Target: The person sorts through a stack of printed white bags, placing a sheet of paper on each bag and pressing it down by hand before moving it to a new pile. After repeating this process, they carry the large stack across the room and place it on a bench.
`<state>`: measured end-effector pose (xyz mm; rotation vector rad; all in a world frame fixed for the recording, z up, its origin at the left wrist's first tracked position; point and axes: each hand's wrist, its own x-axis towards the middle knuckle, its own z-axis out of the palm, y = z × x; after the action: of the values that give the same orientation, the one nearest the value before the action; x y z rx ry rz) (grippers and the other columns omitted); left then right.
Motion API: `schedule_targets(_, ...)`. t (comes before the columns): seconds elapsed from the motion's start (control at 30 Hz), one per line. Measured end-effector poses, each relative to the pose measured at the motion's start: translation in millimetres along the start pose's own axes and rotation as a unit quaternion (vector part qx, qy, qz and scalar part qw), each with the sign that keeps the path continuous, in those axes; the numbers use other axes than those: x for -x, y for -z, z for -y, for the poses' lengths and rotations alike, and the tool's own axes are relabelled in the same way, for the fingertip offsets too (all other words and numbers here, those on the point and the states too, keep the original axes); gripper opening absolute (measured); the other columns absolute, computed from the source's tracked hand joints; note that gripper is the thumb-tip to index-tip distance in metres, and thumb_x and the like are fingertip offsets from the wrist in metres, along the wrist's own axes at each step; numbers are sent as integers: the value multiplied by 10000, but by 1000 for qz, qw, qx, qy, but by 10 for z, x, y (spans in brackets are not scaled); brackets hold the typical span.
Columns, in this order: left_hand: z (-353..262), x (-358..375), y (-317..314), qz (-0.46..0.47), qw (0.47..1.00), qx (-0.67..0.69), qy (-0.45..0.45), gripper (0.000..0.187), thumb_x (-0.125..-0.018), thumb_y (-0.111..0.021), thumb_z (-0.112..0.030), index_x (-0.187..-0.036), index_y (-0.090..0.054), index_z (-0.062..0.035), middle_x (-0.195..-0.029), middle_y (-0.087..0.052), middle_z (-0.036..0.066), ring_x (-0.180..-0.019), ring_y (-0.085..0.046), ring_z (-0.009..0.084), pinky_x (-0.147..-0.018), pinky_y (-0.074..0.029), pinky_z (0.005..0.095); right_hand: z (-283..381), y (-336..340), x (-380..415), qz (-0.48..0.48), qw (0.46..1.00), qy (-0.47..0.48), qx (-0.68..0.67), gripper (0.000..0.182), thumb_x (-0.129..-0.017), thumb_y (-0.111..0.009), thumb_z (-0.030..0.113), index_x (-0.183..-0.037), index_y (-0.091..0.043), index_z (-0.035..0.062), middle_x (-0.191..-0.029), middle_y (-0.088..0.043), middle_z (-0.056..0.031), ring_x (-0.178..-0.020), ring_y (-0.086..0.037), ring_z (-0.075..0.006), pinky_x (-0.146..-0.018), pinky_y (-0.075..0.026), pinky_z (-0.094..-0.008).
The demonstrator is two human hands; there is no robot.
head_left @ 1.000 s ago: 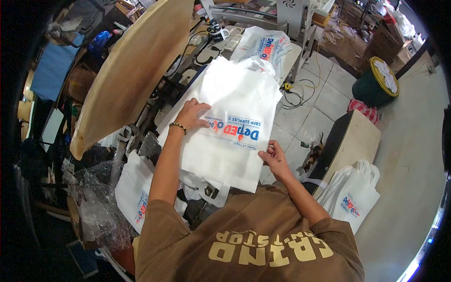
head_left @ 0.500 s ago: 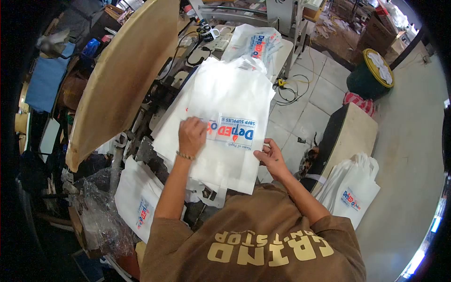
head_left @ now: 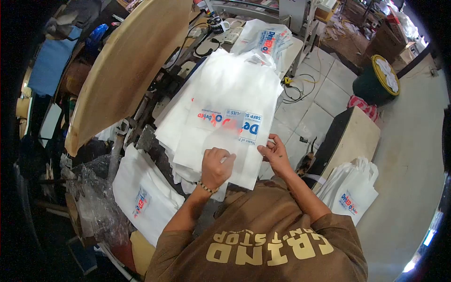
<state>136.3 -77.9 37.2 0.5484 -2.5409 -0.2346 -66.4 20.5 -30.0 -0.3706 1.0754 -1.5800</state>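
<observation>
My left hand [head_left: 217,167], with a beaded bracelet at the wrist, is closed over the lower part of a stack of white bags. It pinches a clear plastic film [head_left: 234,140] that curves up from the printed area; part of the blue and red lettering shows through it. Left of the film, blue and red print [head_left: 209,117] lies bare on the top white bag [head_left: 235,84]. At that bag's right edge, my right hand [head_left: 274,152] pinches the side between thumb and fingers. More white bags lie fanned out underneath.
Left of the stack stands a large tan padded board [head_left: 127,70]. Folded printed bags [head_left: 145,192] lie lower left, and more bags [head_left: 350,192] sit at right. Printed films [head_left: 265,40] rest behind the stack. A cat [head_left: 306,162] is on the tiled floor near a green bin [head_left: 376,80].
My left hand has moved down and right, lifting the film's left part off the print. My right hand stays at the bag's edge. The view has shifted slightly.
</observation>
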Motion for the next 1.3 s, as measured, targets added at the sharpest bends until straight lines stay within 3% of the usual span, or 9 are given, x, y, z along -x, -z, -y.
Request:
schedule_targets(0.57,-402,116,186,103,984,145,-20,182,-661,-721,-20,-827,-719,-93,-778,-624,43,-720,-604,235,-670,-453,390,42,31,-4,6,1000,-11,-6,365,-916,-651,-9,-1212,-442,37,-1117,-684,-139,-970,-665,-162,-794,-547,-288)
schedule_targets(0.8,-596,-17,521,260,905,335,-26,113,-697,-737,-51,-785,-693,-107,-762,-596,49,-731,-605,266,-662,-493,386,-5,60,-41,9,998,66,18,377,-927,-641,12,-1248,-445,36,-1139,-673,-137,-951,-661,-151,-784,-548,-283)
schedule_targets(0.9,-644,-169,781,311,861,402,-20,102,-704,-754,-41,-760,-687,-94,-768,-624,46,-741,-627,258,-666,-509,379,110,83,-80,-11,1000,-26,-11,385,-944,-672,120,-1265,-474,49,-1073,-662,-74,-939,-629,-112,-783,-529,-285)
schedule_targets(0.97,-598,-255,916,328,827,456,-10,107,-700,-766,-32,-747,-683,-81,-778,-647,45,-748,-643,249,-664,-513,374,229,-8,-139,-50,996,17,76,444,-940,-685,123,-1294,-436,21,-1077,-642,-109,-918,-640,-159,-766,-547,-300)
schedule_targets(1.07,-476,-366,1035,303,809,503,3,126,-676,-784,-6,-740,-689,-59,-814,-698,56,-775,-672,236,-682,-517,358,289,-15,-355,-72,992,87,51,460,-937,-701,155,-1285,-435,15,-1078,-627,-132,-899,-636,-165,-741,-547,-303)
schedule_targets(1.1,-465,-401,1031,306,805,508,18,128,-666,-786,2,-739,-696,-52,-826,-712,68,-782,-678,233,-685,-516,356,206,45,-484,-70,982,146,98,511,-917,-721,149,-1313,-424,23,-1069,-618,-94,-920,-612,-139,-735,-521,-276)
schedule_targets(1.17,-488,-485,969,325,802,501,19,132,-657,-784,17,-747,-709,-46,-831,-730,85,-777,-685,232,-684,-513,351,47,180,-721,-117,956,148,223,476,-897,-686,56,-1295,-426,61,-1123,-552,-125,-962,-611,-195,-788,-539,-310)
schedule_targets(1.2,-526,-515,908,342,802,490,2,136,-658,-779,23,-756,-716,-47,-823,-734,90,-763,-685,233,-681,-510,349,17,192,-712,-131,930,237,248,478,-887,-647,-13,-1298,-428,94,-1147,-524,-128,-1045,-588,-216,-848,-534,-342)
schedule_targets(1.3,-656,-403,757,380,777,501,6,123,-651,-783,10,-737,-715,-47,-792,-737,91,-720,-684,225,-679,-507,346,302,309,-403,-92,948,278,122,377,-891,-603,-57,-1197,-426,75,-1077,-529,-91,-1002,-554,-185,-884,-492,-322)
